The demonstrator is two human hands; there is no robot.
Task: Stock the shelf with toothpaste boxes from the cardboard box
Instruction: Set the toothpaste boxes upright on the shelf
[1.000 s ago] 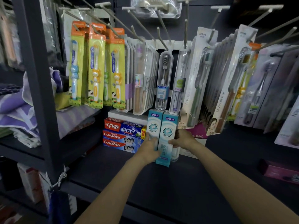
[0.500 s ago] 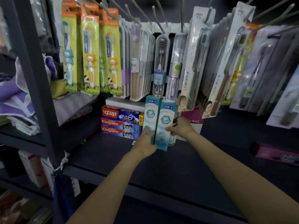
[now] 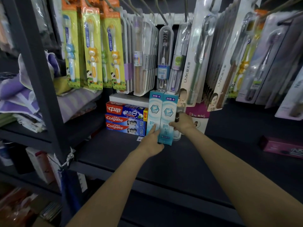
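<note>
Both hands are in at the dark shelf (image 3: 114, 149) now, working a pair of pale blue toothpaste boxes standing upright, side by side. The left hand (image 3: 151, 141) reaches up with fingers mostly straight, fingertips laid against the lower front of the left box (image 3: 154, 112) and the near edge of its neighbour. The right hand (image 3: 183, 124) comes in from the other side, fingers curled around the right edge of the right box (image 3: 168, 118), thumb on its front face. That box sits a touch nearer the camera, its lower end close to the left hand's knuckles.

Just left of the pair, a stack of three flat boxes: a red one (image 3: 126, 110) on top, two Colgate boxes (image 3: 124, 123) beneath it. Above hang rows of packaged toothbrushes (image 3: 91, 51), yellow-backed ones to the left. Folded purple towels (image 3: 21, 95) fill the neighbouring bay, and a pink box (image 3: 285, 148) lies alone at far right.
</note>
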